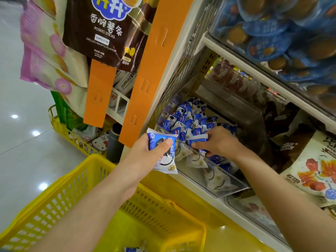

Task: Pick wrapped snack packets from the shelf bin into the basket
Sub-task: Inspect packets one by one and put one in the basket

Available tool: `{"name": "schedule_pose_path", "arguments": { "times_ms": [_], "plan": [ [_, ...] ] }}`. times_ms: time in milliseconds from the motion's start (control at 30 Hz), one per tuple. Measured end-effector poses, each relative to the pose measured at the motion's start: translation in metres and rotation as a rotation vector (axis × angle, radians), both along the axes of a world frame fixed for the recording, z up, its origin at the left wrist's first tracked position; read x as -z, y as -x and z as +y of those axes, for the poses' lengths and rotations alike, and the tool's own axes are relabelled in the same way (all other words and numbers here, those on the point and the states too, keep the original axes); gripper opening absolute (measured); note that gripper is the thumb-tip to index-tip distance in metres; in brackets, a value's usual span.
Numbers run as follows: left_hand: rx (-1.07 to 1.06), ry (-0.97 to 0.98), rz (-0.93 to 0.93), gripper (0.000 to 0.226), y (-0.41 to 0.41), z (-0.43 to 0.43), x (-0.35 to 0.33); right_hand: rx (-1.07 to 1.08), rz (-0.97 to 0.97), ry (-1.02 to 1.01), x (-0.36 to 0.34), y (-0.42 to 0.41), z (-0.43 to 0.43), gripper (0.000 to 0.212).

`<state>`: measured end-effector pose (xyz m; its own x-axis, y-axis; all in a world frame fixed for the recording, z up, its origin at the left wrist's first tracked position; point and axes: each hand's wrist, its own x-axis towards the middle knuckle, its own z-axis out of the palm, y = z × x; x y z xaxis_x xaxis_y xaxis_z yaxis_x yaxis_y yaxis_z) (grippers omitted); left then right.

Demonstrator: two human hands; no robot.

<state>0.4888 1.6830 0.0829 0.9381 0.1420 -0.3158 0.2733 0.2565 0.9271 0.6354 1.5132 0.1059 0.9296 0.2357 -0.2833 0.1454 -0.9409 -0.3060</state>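
Observation:
A clear shelf bin [234,180] is filled with several blue-and-white wrapped snack packets [189,120]. My left hand [151,153] grips a blue-and-white packet [164,160] just outside the bin's left corner, above the yellow basket [60,197]. Inside the bin, my right hand [221,142] curls its fingers round another blue-and-white packet [199,138] on top of the pile. One packet [132,249] lies on the basket floor at the bottom edge of the view.
Orange hanging strips [145,84] and a brown potato-stick bag [101,30] hang left of the shelf. A second yellow basket [61,128] with goods stands on the floor behind. Brown and orange snack bags [309,170] lie right of the bin; blue packs [272,33] fill the upper shelf.

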Motion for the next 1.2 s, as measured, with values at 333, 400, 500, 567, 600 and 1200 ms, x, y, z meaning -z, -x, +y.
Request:
{"name": "schedule_pose_path", "arguments": {
  "times_ms": [333, 400, 500, 567, 600, 1200],
  "plan": [
    [-0.014, 0.016, -0.017, 0.027, 0.002, 0.0, -0.001, 0.019, 0.101, -0.115, 0.0, 0.009, 0.009, 0.026],
    [-0.016, 0.019, -0.024, 0.027, 0.002, -0.001, -0.003, 0.016, 0.108, -0.088, 0.0, 0.009, 0.01, 0.028],
    [-0.035, 0.006, -0.037, 0.03, 0.003, -0.001, -0.003, -0.007, 0.009, -0.035, 0.002, 0.008, 0.019, 0.041],
    [-0.051, 0.003, -0.043, 0.031, 0.004, -0.002, -0.003, 0.011, -0.005, -0.085, 0.002, 0.011, 0.022, 0.042],
    [-0.054, 0.004, -0.042, 0.031, 0.004, -0.002, -0.003, 0.034, 0.012, -0.132, 0.001, 0.013, 0.021, 0.04],
    [0.073, -0.147, -0.204, 0.027, 0.02, -0.007, 0.021, -0.153, -0.224, -0.774, 0.028, 0.126, 0.028, 0.005]
  ]
}}
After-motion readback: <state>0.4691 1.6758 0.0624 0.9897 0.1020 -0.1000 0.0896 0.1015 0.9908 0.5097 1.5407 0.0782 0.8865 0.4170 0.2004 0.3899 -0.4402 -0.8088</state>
